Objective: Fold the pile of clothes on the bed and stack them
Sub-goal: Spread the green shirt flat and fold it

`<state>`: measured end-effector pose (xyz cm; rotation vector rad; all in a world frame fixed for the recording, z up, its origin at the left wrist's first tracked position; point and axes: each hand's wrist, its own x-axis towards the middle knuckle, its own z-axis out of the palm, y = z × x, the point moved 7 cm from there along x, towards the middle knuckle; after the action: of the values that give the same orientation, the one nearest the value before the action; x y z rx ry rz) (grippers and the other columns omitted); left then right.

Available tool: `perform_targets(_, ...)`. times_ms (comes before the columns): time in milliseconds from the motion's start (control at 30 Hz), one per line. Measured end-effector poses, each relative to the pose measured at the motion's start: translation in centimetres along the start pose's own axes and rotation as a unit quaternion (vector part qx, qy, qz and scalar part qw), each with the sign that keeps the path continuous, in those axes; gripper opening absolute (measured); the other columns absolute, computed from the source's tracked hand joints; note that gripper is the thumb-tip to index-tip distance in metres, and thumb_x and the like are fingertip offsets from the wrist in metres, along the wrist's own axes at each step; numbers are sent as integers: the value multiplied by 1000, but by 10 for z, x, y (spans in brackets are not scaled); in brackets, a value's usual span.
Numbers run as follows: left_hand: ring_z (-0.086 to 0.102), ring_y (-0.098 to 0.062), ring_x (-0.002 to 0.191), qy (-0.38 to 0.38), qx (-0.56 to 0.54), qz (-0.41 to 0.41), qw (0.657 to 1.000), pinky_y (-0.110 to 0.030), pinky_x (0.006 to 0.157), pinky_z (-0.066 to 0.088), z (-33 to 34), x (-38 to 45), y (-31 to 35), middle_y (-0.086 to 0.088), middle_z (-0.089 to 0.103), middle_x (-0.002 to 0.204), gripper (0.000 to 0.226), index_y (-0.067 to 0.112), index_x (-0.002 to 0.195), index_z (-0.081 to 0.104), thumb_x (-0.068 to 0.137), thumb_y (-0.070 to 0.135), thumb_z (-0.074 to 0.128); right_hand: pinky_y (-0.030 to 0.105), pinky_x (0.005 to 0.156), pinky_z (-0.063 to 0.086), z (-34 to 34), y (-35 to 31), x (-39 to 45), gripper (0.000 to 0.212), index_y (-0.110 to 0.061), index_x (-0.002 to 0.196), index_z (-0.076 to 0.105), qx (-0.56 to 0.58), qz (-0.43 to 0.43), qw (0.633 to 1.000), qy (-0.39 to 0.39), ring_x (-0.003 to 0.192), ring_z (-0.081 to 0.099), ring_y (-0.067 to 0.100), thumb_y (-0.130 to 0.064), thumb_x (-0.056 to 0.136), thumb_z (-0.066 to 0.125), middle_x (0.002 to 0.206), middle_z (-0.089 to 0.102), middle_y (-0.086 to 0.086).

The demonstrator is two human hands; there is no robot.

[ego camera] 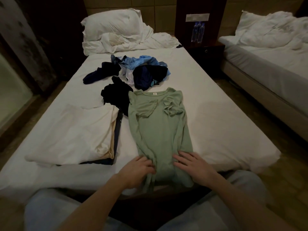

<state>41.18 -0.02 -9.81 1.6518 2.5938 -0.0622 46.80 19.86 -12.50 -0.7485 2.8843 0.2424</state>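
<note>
A pale green long-sleeved top point(158, 129) lies flat on the white bed point(216, 117), neck away from me, both sleeves folded in over the front, its hem hanging over the near edge. My left hand point(138, 170) has its fingers curled on the hem's left side. My right hand point(191, 165) rests flat on the hem's right side, fingers spread. A loose pile of dark blue, black and light blue clothes point(133, 72) sits farther up the bed. To the left lies a stack of folded clothes point(75, 135), white on top with beige and dark layers beneath.
A pillow point(111, 22) and crumpled duvet point(126, 42) lie at the head of the bed. A dark nightstand point(206, 52) with water bottles point(197, 32) stands at the right, with a second bed point(266, 52) beyond it. My knees fill the lower view.
</note>
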Motion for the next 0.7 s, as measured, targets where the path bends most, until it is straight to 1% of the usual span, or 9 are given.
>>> perform_targets(133,43,-23,129,-12,79,70,994,-40,114,33,3,6,17,0,46,135,59,32,118,60,64,21,79,33,96,33,-9,3,6,66,-32,127,56,33,1,999,21,126,57,19,-36,61,58,142,56,-9)
perform_targets(267,42,-24,132,-49,73,72,994,-34,112,35,15,4,10,-5,45,144,85,25,129,49,53,28,86,28,91,52,-24,7,8,63,-24,127,51,40,24,995,86,115,64,17,-40,67,41,116,71,-6)
perform_targets(333,53,-20,124,-22,73,76,994,-29,105,43,15,2,8,-2,55,136,73,30,123,57,56,30,86,34,95,51,-31,7,10,61,-18,129,54,71,27,991,108,119,61,22,-36,73,38,120,69,3)
perform_targets(400,61,-16,114,53,47,82,994,-26,101,44,7,3,13,3,62,124,41,31,111,65,70,28,73,34,96,48,-35,10,10,56,-15,128,58,174,44,976,120,118,58,25,-32,78,37,124,66,9)
perform_targets(500,61,-15,106,88,-142,-31,986,-29,97,47,-5,8,0,5,64,116,28,25,107,68,85,17,55,30,80,46,-34,28,6,25,-17,108,65,387,142,901,131,100,63,24,-25,90,49,109,69,7)
perform_targets(533,61,-12,100,77,-260,-89,959,-31,94,49,-8,8,-8,9,65,108,23,26,103,67,88,14,54,30,77,46,-32,36,5,19,-16,104,67,444,184,866,137,97,64,24,-24,93,53,106,70,6)
perform_targets(600,64,-7,94,94,-497,-189,841,-31,88,51,-16,6,-27,18,69,97,23,30,96,69,91,11,56,31,75,47,-36,51,5,17,-13,94,69,540,266,782,162,94,66,25,-23,98,56,99,71,8)
perform_targets(667,66,-15,105,164,-632,-257,712,-24,89,51,-32,5,-46,8,73,105,22,22,104,72,99,14,52,34,69,48,-51,61,9,23,-9,83,71,603,323,698,210,83,67,27,-26,96,61,86,72,10)
perform_targets(700,66,-16,107,187,-660,-286,669,-21,87,51,-41,6,-54,5,73,107,22,21,106,71,102,21,49,34,65,47,-61,65,12,28,-8,78,71,625,344,660,235,74,66,26,-31,94,65,79,71,9)
